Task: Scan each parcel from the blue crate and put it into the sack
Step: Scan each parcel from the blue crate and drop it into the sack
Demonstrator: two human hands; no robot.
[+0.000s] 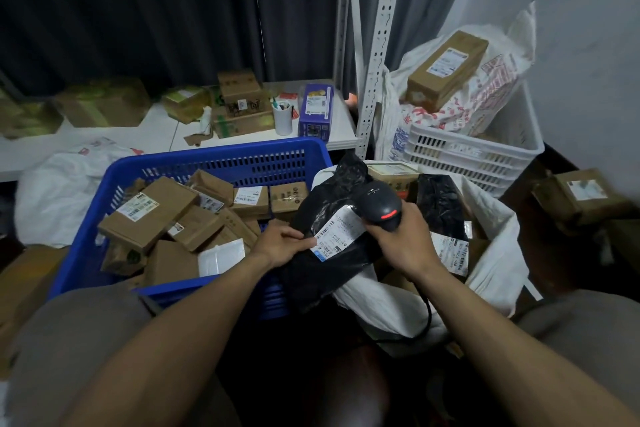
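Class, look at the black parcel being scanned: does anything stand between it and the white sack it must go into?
Nothing visible does. The black parcel, held by the left hand, overlaps the open mouth of the white sack. The right hand holds the scanner above the parcel, not between it and the sack.

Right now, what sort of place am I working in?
Most likely a courier or parcel-sorting back room: labelled cardboard parcels fill the blue crate, boxes sit on white metal shelving, and the right hand holds a barcode scanner by a labelled black parcel.
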